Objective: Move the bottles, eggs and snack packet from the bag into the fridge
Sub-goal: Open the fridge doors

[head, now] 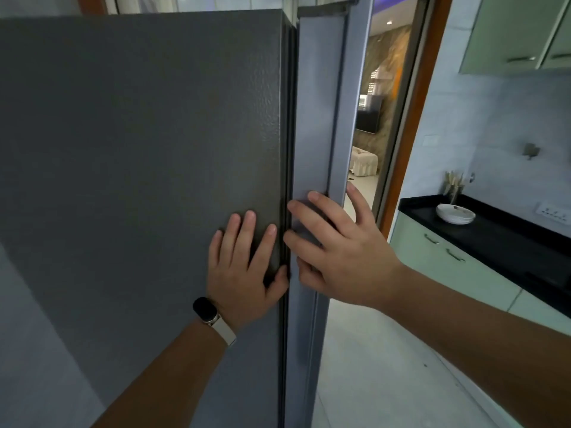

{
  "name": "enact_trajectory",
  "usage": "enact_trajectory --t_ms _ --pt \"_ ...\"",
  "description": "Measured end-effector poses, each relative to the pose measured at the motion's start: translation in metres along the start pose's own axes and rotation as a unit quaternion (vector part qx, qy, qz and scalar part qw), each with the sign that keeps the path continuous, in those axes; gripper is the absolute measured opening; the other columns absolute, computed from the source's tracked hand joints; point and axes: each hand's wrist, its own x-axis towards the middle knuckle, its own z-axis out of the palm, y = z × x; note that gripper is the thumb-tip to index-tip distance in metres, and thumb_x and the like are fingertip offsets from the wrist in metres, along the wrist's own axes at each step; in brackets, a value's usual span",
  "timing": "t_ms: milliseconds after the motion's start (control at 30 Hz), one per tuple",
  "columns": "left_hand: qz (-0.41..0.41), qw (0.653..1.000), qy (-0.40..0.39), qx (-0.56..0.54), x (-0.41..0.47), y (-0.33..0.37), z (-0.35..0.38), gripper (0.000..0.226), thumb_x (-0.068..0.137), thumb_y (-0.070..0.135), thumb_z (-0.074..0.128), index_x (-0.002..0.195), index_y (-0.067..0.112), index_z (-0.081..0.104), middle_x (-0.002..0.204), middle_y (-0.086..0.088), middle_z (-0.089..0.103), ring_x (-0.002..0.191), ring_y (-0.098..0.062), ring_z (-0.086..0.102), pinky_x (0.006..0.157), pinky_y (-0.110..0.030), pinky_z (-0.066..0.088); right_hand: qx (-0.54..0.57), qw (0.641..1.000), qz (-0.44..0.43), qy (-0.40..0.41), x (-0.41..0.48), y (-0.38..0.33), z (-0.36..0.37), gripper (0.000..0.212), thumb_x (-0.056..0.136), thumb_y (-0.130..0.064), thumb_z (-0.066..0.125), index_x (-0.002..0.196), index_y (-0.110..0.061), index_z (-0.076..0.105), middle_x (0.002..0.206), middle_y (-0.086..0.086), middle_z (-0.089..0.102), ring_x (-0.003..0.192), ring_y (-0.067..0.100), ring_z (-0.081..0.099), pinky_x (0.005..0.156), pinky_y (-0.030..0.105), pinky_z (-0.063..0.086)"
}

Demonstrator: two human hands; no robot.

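Note:
The tall grey fridge (139,149) fills the left and middle of the head view, seen from its side. My left hand (247,267), with a watch on the wrist, lies flat on the fridge's side wall, fingers spread, thumb at the door seam. My right hand (340,251) rests with spread fingers on the edge of the fridge door (318,118), which sits against the cabinet or only a crack off it. Neither hand holds anything. The bag, bottles, eggs and snack packet are out of view.
To the right runs a black countertop (500,239) over pale green cabinets, with a stack of white plates (455,214) and a holder of utensils (453,186). Behind the fridge door an orange-framed doorway (411,118) opens to another room. Light floor tiles lie below.

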Motion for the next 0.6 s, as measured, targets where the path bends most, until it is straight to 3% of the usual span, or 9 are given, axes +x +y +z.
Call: enact_trajectory --t_ms 200,600 --pt "0.011 1.0 0.005 -0.002 -0.0007 -0.0019 0.0022 0.065 0.089 0.046 0.049 0.146 0.018 0.034 0.149 -0.018 0.035 0.142 -0.033 0.028 0.117 -0.046 0.021 -0.005 1.0 0.004 -0.015 0.0007 0.0009 -0.0027 0.034 0.087 -0.035 0.051 0.113 -0.022 0.067 0.136 0.009 0.057 0.132 0.03 0.045 0.107 0.064 0.027" --pt "0.011 1.0 0.016 0.003 -0.0005 -0.0014 0.0029 0.065 0.087 0.047 0.05 0.145 0.019 0.036 0.147 -0.018 0.037 0.141 -0.034 0.03 0.115 -0.047 0.023 0.001 1.0 0.006 -0.023 0.0007 -0.0019 -0.0033 0.034 0.086 -0.034 0.049 0.111 -0.019 0.066 0.136 0.011 0.056 0.135 0.031 0.039 0.107 0.067 0.024"
